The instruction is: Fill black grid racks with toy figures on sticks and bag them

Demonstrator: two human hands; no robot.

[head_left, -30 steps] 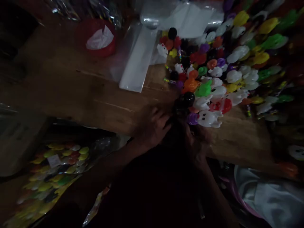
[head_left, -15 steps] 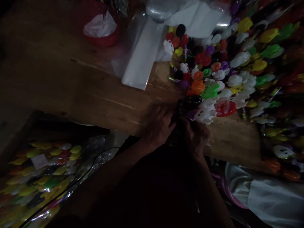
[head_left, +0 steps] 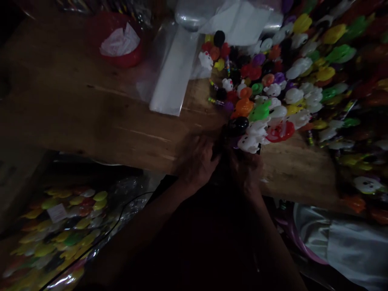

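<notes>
In dim light at the table's front edge, my left hand (head_left: 198,161) rests with its fingers curled toward the right. My right hand (head_left: 248,171) is close beside it, also curled. Whatever lies between the two hands is lost in shadow. Right above them are a shiny black toy figure (head_left: 238,126) and a white toy figure with dark eyes (head_left: 248,143), the white one nearest my right fingers. A green figure (head_left: 260,110), an orange figure (head_left: 243,107) and a red-and-white piece (head_left: 280,131) are bunched behind these.
A big heap of colourful plastic toys (head_left: 324,72) covers the wooden table's (head_left: 127,109) right side. Clear plastic bags (head_left: 174,72) and a red bowl with paper (head_left: 124,60) lie farther back. Bagged toys (head_left: 60,238) sit below left, crossed by a black cable (head_left: 121,216); a pink-rimmed basin (head_left: 298,242) is below right.
The view has shifted slightly, so the toys and bags on the table appear farther left. Both hands stay together at the table edge, with little visible change in their grip.
</notes>
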